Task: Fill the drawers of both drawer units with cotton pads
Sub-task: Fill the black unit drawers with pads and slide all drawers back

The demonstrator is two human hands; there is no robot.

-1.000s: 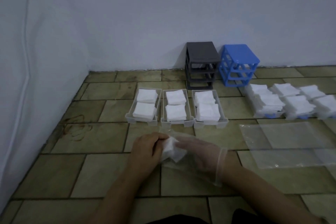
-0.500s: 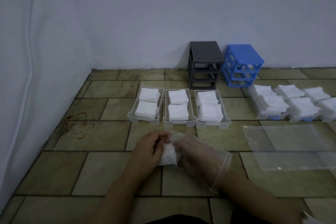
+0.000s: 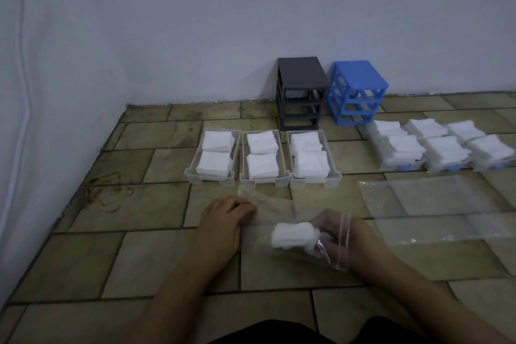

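My right hand (image 3: 339, 234), in a clear plastic glove, grips a stack of white cotton pads (image 3: 293, 234) low over the floor tiles. My bare left hand (image 3: 224, 216) lies on the floor at the near edge of a clear plastic bag (image 3: 268, 204), fingers curled, pinching the bag. Three pale drawers (image 3: 315, 179) with cotton pads in them stand side by side just beyond. A grey drawer unit (image 3: 301, 92) and a blue drawer unit (image 3: 357, 91) stand without drawers against the wall. Three blue-handled drawers (image 3: 405, 167), heaped with pads, sit at the right.
Large clear plastic sheets (image 3: 435, 204) lie flat on the floor at the right, between my right hand and the heaped drawers. A white wall runs along the left side and the back. A dark stain (image 3: 107, 193) marks the tiles at the left.
My hands have separated. The right hand drew the stack of pads out to the right, away from the bag, while the left hand stayed on the bag.
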